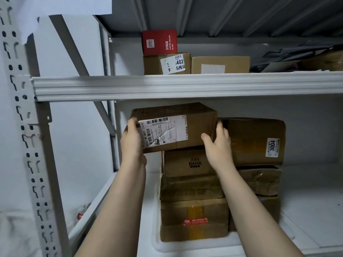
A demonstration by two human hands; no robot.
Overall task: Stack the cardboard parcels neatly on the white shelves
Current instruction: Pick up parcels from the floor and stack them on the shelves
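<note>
**Both hands holding a labelled parcel atop the left stack**

The left hand (pixel 132 140) is gripping the left end of the labelled parcel (pixel 174 127), fingers curled round its edge. The right hand (pixel 217 145) is clasping the right end, thumb spread on the front face. The parcel is sitting slightly tilted above the BAHA box (pixel 187 164) at its 6 o'clock, on the lower white shelf (pixel 306 210). Just beside it at 3 o'clock, the 3004 parcel (pixel 254 141) is topping a second stack.
</note>
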